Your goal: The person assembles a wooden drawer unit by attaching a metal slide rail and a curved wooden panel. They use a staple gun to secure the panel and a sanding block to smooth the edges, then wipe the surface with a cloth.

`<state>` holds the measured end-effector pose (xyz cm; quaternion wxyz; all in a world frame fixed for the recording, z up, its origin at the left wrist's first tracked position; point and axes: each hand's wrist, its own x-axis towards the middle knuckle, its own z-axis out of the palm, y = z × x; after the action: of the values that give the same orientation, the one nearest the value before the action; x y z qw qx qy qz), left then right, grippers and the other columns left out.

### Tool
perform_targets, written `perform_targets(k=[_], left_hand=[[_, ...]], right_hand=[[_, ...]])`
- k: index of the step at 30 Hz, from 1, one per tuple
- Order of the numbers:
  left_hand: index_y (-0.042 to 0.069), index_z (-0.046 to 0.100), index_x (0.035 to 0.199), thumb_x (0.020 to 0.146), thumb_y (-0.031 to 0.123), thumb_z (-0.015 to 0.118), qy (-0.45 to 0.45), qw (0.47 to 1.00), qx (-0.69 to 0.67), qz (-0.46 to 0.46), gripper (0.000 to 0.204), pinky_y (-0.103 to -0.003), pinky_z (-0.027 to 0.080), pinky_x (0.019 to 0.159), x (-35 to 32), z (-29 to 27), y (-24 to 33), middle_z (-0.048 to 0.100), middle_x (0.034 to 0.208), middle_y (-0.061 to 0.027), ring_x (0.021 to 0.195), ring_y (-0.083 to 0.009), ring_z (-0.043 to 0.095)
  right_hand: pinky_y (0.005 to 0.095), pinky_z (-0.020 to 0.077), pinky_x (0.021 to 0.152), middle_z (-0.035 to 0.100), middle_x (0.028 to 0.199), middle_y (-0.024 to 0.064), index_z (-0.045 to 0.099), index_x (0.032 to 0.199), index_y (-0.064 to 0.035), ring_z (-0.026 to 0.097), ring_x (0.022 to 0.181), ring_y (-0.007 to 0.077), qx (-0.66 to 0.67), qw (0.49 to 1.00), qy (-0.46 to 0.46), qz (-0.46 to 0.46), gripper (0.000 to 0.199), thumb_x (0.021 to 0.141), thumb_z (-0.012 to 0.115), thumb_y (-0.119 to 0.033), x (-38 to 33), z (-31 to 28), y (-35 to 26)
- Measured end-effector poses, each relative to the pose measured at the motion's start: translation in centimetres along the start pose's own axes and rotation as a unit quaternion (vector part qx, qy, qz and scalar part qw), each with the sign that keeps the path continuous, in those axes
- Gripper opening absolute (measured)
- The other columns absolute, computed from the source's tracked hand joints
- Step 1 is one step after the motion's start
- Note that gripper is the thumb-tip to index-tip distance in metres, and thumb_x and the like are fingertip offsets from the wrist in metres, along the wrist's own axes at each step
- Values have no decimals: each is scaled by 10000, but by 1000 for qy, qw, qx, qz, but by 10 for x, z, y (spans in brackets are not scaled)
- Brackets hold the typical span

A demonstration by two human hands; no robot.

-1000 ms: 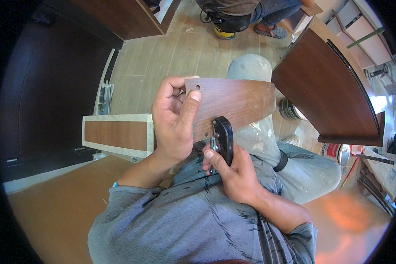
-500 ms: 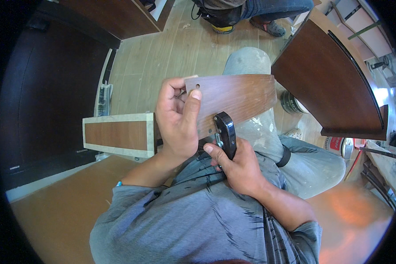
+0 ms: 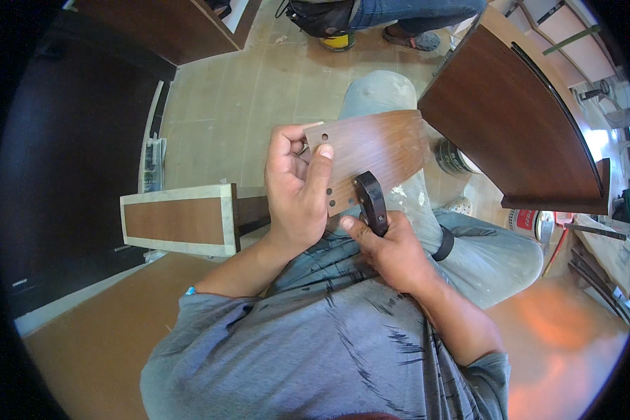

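Observation:
My left hand [image 3: 299, 183] grips the left end of a thin wood-grain veneer sheet [image 3: 378, 143], thumb on top and fingers behind. Small round dark holes show along that end, one near the top corner and others near the lower corner. In my right hand [image 3: 393, 246] is a black-handled hole punch [image 3: 371, 199], its curved handle upright against the sheet's lower edge. The punch's jaws are hidden, so I cannot tell whether they are around the edge. The sheet's far end lies over my grey trouser knee [image 3: 379, 94].
Left of my hands stands a brown panel with a pale taped border [image 3: 178, 220]. A large curved brown wooden panel [image 3: 511, 112] stands at right, with paint cans [image 3: 528, 222] near it. Another person [image 3: 413, 14] sits at the far side of the tiled floor.
The sheet has tilted, its right end now higher, and my left hand has shifted slightly right. The punch has moved a little right along the lower edge. More of the lower-corner holes show.

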<state>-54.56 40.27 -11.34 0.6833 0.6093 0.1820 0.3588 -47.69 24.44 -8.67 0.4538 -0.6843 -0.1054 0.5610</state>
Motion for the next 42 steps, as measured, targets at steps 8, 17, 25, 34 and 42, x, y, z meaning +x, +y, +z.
perform_targets(k=[8, 17, 25, 34, 42], left_hand=[[-26, 619, 1261, 1080, 218, 625, -103, 967, -23, -233, 304, -293, 541, 879, 2, -18, -6, 693, 1115, -78, 1011, -107, 651], [-3, 654, 1231, 1124, 351, 549, -194, 929, -28, -313, 384, -327, 589, 815, 2, -20, -25, 723, 1093, -66, 948, -130, 696], [-16, 624, 1301, 1129, 363, 530, -160, 924, -59, -342, 426, -352, 622, 880, 1, -12, -34, 729, 1159, -111, 1014, -188, 727], [-71, 592, 1336, 1126, 345, 534, -140, 924, -62, -349, 469, -359, 650, 868, 14, -10, -25, 719, 1188, -176, 1015, -231, 746], [-68, 648, 1214, 1060, 186, 667, -139, 937, 72, -312, 298, -321, 645, 788, 28, -20, -25, 756, 1043, -146, 901, -201, 760]], right_hand=[[291, 300, 434, 465, 627, -49, 698, 1095, -23, 373, 468, 79, 52, 998, -21, -3, 349, 1030, 723, -365, 18, -1, 12], [293, 475, 645, 639, 863, 16, 658, 1333, -36, 566, 728, 94, 60, 995, -78, 8, 454, 1039, 693, -380, 28, -24, 21], [285, 521, 897, 679, 1192, 58, 601, 1388, -11, 620, 1034, 155, 127, 983, -105, 78, 445, 1005, 722, -202, 15, -49, 17], [324, 531, 1013, 665, 1367, 109, 499, 1515, 13, 631, 1170, 180, 139, 982, -107, 64, 571, 996, 693, -124, -6, -73, 13], [351, 577, 992, 661, 1370, 166, 493, 1491, 78, 697, 1176, 274, 234, 957, -170, -4, 560, 999, 679, -113, -16, -95, 19]])
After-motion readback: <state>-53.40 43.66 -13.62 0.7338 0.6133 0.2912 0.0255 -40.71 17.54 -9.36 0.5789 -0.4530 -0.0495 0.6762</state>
